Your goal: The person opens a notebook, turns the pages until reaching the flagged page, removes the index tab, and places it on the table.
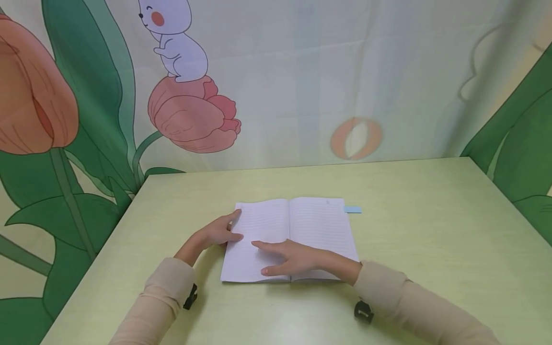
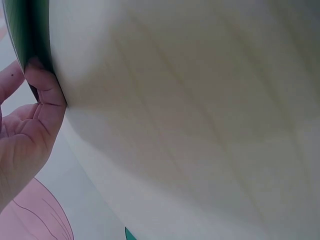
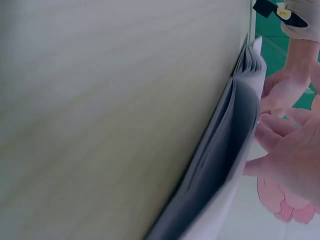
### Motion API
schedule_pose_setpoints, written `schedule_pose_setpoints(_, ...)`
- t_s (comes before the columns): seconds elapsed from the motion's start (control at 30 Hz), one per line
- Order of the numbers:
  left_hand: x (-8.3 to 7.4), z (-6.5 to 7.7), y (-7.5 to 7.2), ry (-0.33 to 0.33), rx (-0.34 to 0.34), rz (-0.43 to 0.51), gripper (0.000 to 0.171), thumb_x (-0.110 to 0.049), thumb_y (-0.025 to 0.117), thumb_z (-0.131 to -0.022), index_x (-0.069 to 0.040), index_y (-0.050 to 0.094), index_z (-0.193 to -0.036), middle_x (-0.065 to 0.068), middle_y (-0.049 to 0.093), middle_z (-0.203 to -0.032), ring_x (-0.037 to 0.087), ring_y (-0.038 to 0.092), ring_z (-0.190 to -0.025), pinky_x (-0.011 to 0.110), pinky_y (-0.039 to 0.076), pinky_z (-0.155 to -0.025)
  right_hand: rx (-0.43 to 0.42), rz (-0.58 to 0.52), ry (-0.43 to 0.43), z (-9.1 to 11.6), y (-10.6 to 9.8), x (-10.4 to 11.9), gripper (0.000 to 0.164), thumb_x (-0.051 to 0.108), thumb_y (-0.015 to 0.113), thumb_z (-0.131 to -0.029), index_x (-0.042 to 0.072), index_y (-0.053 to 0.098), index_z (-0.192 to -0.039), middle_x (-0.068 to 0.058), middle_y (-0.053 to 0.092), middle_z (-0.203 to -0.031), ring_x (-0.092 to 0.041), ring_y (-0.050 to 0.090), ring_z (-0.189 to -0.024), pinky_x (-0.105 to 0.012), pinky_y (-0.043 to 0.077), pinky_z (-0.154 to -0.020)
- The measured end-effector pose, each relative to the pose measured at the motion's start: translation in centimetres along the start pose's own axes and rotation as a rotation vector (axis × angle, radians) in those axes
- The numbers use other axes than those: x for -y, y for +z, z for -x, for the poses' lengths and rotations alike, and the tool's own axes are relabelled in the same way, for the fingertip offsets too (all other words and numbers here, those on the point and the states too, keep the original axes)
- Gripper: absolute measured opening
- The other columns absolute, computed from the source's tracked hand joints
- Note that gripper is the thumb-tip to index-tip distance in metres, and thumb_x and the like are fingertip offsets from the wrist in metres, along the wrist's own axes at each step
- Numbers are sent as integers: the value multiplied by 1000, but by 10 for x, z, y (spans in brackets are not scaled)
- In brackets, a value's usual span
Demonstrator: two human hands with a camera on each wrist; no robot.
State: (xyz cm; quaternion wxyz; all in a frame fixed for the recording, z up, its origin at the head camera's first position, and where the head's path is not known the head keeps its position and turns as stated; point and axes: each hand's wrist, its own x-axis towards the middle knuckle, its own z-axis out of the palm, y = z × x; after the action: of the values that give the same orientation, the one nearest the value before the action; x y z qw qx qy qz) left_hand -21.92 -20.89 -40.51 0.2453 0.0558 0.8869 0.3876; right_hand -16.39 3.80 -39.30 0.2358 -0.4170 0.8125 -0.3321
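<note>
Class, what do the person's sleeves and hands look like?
The left sleeve and right sleeve are beige and creased, each with a black device near its end; the left one bears a yellow mark. The left hand and right hand wear no gloves.

Below and all around my left hand (image 1: 215,233) spreads a pale yellow-green tabletop (image 1: 431,215). Beyond its far edge hangs a whitish fabric backdrop (image 1: 280,96). Ahead of my grip and slightly left, a printed white cartoon animal (image 1: 185,55) sits on a pink tulip (image 1: 189,120); farther left looms an orange tulip (image 1: 34,91) among green leaves (image 1: 86,62). Ahead and right shows a blurry orange-and-white oval (image 1: 338,139).
</note>
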Motion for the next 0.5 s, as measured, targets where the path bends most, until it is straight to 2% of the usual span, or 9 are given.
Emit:
schedule_pose_setpoints(0.1, 0, -1, 0, 8, 4, -7, 78, -8, 62, -86, -5, 12, -146, 14, 51, -88, 18, 51, -67, 27, 42, -60, -60, 26, -24, 4, -6, -6, 60, 33, 54, -91, 8, 34, -141, -8, 35, -142, -19, 32, -129, -36, 26, -103)
schedule_pose_setpoints(0.2, 0, -1, 0, 9, 5, -4, 77, -7, 61, -86, -5, 12, -146, 16, 52, -97, 18, 53, -71, 28, 43, -62, -148, 36, 8, 12, -14, -16, 57, 32, 55, -91, 4, 39, -138, -11, 37, -141, -24, 30, -130, -40, 24, -104)
schedule_pose_setpoints(0.37, 1, -1, 0, 13, 9, 10, 76, -5, 60, -87, -4, 12, -146, 23, 46, -121, 18, 55, -75, 29, 45, -64, -286, 134, 121, 25, -30, -36, 56, 29, 57, -89, -2, 42, -133, -21, 37, -138, -36, 27, -130, -47, 20, -103)
schedule_pose_setpoints(0.5, 1, 0, 1, 11, 14, 29, 74, -5, 58, -88, -5, 12, -146, 24, 43, -126, 18, 55, -74, 30, 45, -63, -363, 241, 210, 37, -46, -56, 57, 26, 58, -88, -10, 42, -129, -31, 35, -134, -46, 26, -126, -52, 19, -102)
